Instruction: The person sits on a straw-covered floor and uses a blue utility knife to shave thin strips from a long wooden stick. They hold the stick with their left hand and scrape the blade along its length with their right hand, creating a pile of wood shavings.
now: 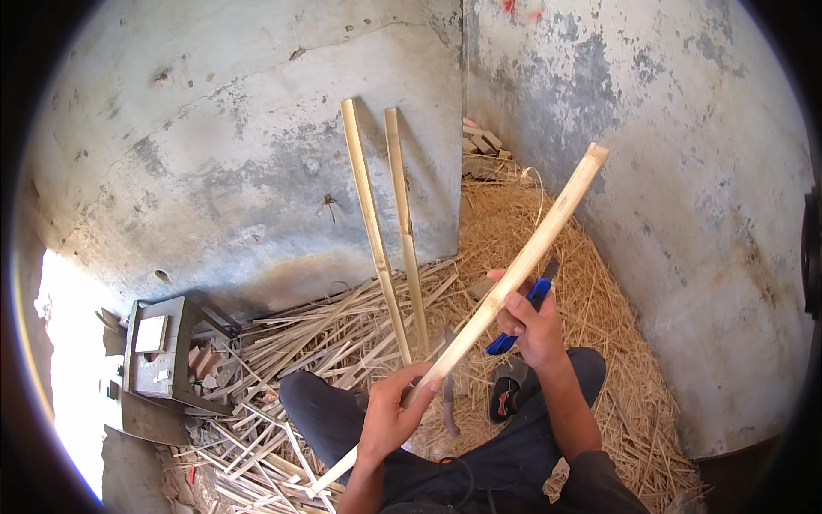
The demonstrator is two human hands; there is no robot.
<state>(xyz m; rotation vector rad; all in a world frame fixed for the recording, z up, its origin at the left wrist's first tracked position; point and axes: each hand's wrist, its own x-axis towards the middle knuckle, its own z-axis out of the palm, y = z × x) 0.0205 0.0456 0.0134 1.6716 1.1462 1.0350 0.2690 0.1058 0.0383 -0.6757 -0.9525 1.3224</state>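
A long pale split-bamboo strip [533, 250] slants across in front of me, its upper end to the far right and its lower end near my left thigh. My left hand [394, 409] is wrapped round its lower part. Higher up, my right hand [533, 327] grips a blue-handled knife [503, 343], its dark blade pointing up and away. The thumb and fingers of that same hand also touch the bamboo strip. Behind the strip, between my legs, lies a dark curved tool [449, 394], partly hidden.
Two more bamboo strips [370, 206] lean against the grey wall [231, 146]. Loose slats [325, 330] cover the floor at left, and curly shavings [616, 360] heap up at right. At the left stands a small dark stool-like frame [167, 351], with brick pieces [205, 361] beside it.
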